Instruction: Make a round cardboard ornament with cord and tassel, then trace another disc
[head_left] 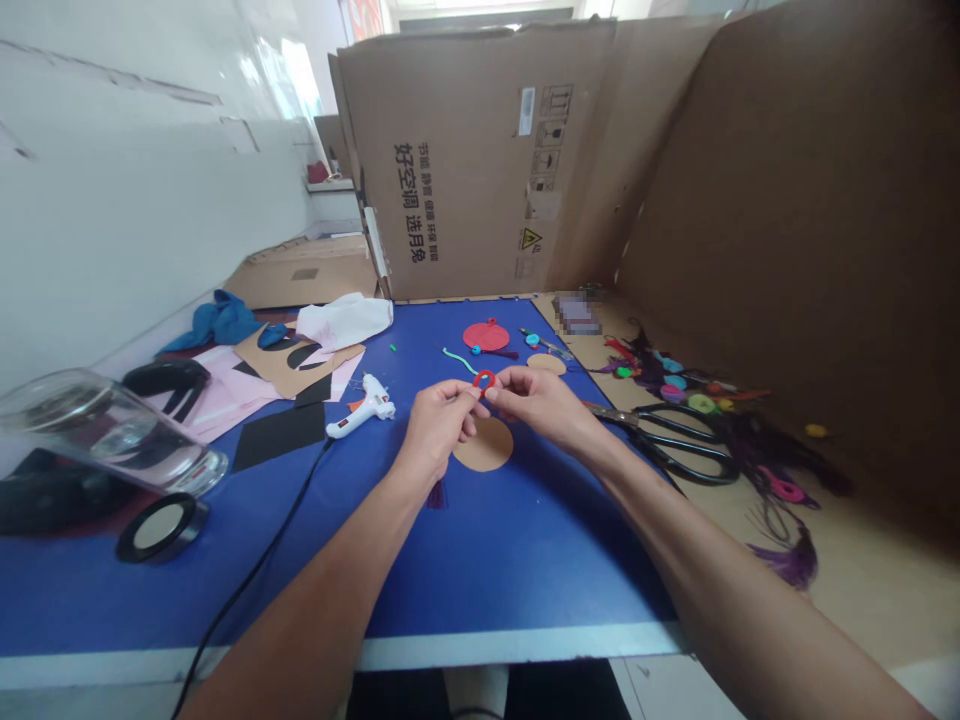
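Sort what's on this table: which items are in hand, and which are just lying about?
In hand:
left hand and right hand pinch the red loop

Lying about:
cardboard disc
glue gun
scissors
tape roll
red disc
glass jar

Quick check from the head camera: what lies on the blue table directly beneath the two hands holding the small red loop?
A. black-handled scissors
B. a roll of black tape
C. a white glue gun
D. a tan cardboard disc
D: the tan cardboard disc lies on the blue table just below the left hand and right hand, which pinch the small red loop between them.
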